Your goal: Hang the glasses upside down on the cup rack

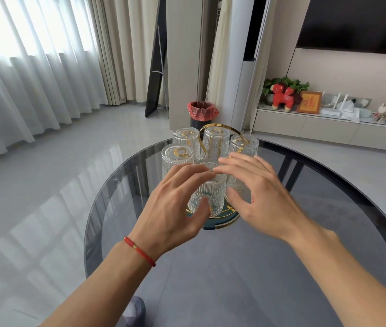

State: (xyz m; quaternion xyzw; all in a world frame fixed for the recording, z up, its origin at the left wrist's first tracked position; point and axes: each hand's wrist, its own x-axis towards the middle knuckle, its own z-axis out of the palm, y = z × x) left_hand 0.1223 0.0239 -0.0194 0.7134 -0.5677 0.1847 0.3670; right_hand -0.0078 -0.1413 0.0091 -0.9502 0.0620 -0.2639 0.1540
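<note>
A cup rack with a teal base [221,222] and a gold loop handle [215,125] stands on the far half of a round dark glass table [211,274]. Several ribbed clear glasses sit upside down on it, among them one at the back [216,141] and one at the left [178,156]. My left hand [173,204] wraps the front glass [207,192], fingers over its upturned bottom and thumb low on its side. My right hand [258,192] has its fingertips on the same glass's top and its thumb apart, beside the front-right glass [239,188].
A bin with a red liner [202,112] stands on the floor behind the table. A low cabinet [324,128] with ornaments runs along the right wall under a dark screen. Curtains hang on the left. A foot shows below the table's near edge.
</note>
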